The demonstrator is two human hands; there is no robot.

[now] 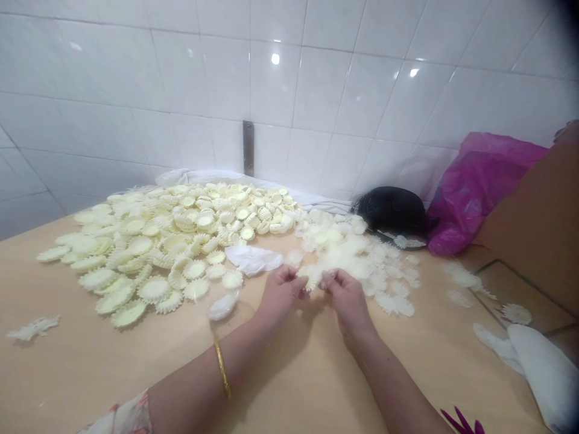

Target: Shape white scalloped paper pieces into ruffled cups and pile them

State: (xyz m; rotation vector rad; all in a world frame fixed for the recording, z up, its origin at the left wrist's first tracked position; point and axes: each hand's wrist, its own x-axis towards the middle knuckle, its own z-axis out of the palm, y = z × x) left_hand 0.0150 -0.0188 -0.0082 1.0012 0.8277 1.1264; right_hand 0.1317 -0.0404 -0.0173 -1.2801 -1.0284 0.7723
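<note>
- Our left hand (281, 293) and right hand (346, 295) are both curled closed, thumbs and fingers pinching a small frilled cream disc (311, 278) between them (its edge is mostly hidden by the fingertips).
- We find the disc straight ahead of our chest, midway between the hands, so neither hand is clearly nearer. Its long axis, if it has one, cannot be told from this view.
- Just to the left of our left hand lies a heap of frilled cream discs (181, 241), spread across the wooden tabletop (67, 374), with a white cloth (252, 259) at its near right edge.
- Directly ahead of our fingertips and spreading right is a drift of feathery white shreds (353, 256); the right hand is closer to it than the left.
- A gold bangle (221, 367) circles our left forearm, below a floral sleeve (122, 416).
- Farther back, a black bag (392, 210) and a magenta plastic bag (479, 193) sit against the white tiled wall (316, 90), which carries a metal bracket (248, 147).
- At the lower right lies a bunched white fabric (543, 374) (cloth or a glove, we cannot tell).
</note>
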